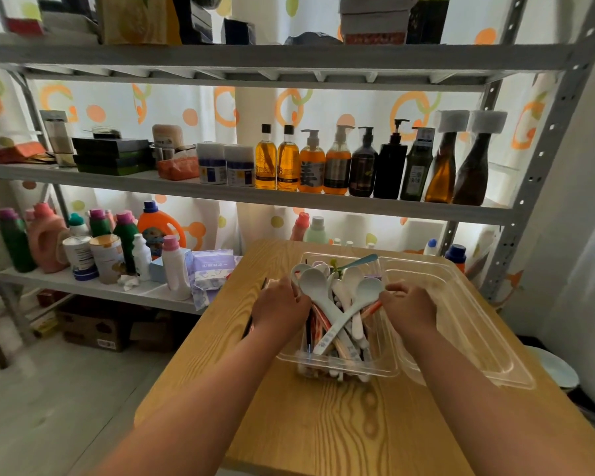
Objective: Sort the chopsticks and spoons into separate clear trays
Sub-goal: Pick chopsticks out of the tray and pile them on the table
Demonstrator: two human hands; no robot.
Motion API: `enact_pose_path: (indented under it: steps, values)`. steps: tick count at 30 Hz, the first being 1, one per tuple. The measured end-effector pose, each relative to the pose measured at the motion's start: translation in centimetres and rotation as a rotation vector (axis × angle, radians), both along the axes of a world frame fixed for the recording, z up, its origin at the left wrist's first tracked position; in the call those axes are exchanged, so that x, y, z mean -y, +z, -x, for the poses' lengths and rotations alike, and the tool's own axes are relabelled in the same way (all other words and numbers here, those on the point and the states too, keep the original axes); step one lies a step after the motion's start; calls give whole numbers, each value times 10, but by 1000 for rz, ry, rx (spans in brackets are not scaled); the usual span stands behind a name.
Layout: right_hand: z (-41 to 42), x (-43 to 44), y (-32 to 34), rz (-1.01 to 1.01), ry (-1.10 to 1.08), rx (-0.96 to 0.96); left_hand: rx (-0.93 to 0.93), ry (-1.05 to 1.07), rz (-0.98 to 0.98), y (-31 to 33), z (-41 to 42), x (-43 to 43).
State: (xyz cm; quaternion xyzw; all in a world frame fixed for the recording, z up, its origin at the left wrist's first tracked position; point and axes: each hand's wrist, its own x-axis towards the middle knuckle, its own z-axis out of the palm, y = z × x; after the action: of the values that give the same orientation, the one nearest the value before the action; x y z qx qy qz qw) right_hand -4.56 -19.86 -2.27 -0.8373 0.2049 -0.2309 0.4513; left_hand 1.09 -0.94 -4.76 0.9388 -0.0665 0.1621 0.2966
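A clear tray on the wooden table holds a heap of white spoons, a teal spoon and mixed chopsticks. My left hand sits at the tray's left edge, fingers curled round a dark chopstick that sticks out above and below the hand. My right hand is at the tray's right side, fingers curled by a spoon bowl. An orange chopstick runs into its fingertips. A second, wider clear tray stands empty to the right.
A grey metal shelf rack stands right behind the table, loaded with bottles, detergent jugs and boxes. The table's left edge drops to the floor, where cardboard boxes sit under the lowest shelf. A white wall is on the right.
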Motion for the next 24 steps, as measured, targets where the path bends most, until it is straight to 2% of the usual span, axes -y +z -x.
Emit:
enact_pose_path:
  steps: [8, 21, 24]
  values:
    - [-2, 1, -3, -6, 15, -42, 25, -8, -63, 1, 4, 3]
    - [-6, -1, -6, 85, -1, -66, 5, -4, -51, 0, 6, 1]
    - [-9, 1, -6, 20, -43, -70, -10, -6, -38, 0, 6, 1]
